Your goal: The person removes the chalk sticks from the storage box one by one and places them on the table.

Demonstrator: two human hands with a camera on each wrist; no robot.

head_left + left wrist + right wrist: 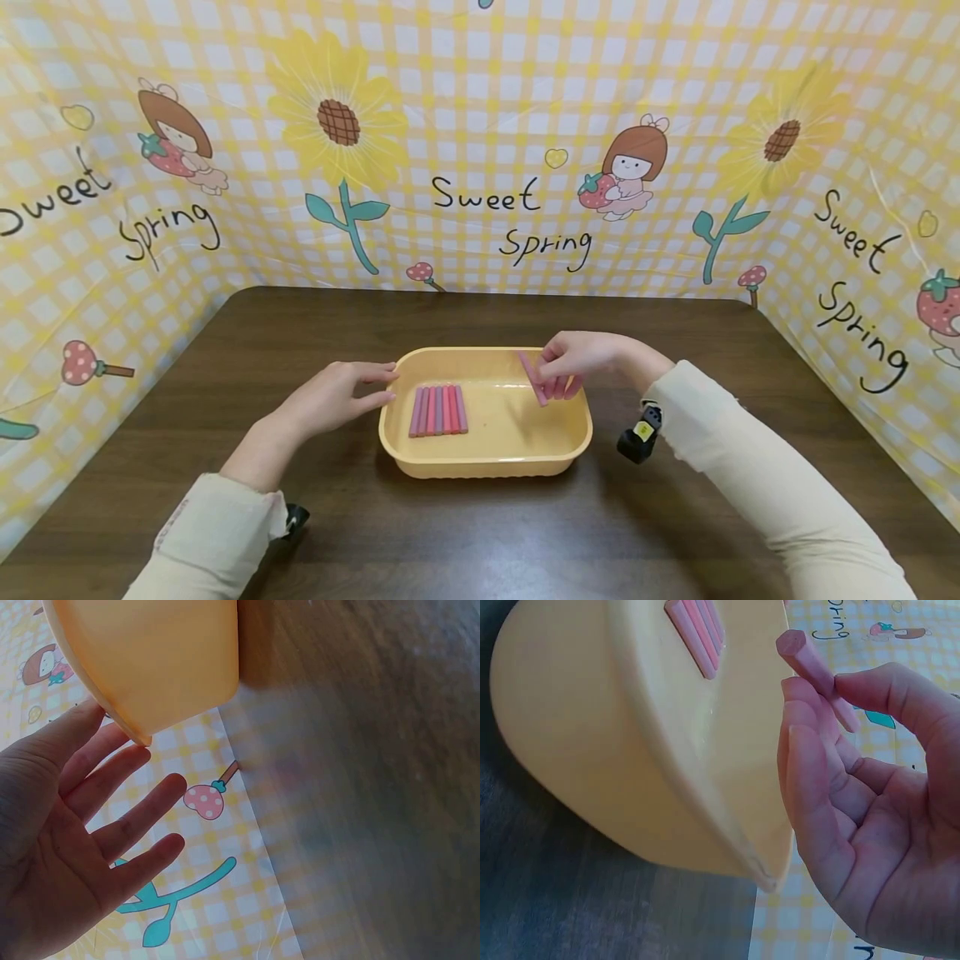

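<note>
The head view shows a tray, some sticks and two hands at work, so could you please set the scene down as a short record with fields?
Container: yellow tray on a dark wooden table
Contents: row of pink and purple sticks, side by side, toward the tray's left end in the head view
Left hand: touches the rim at that end, fingers extended
Right hand: pinches a pink stick over the tray's right end
Backdrop: yellow-checked cloth with printed sunflowers
</note>
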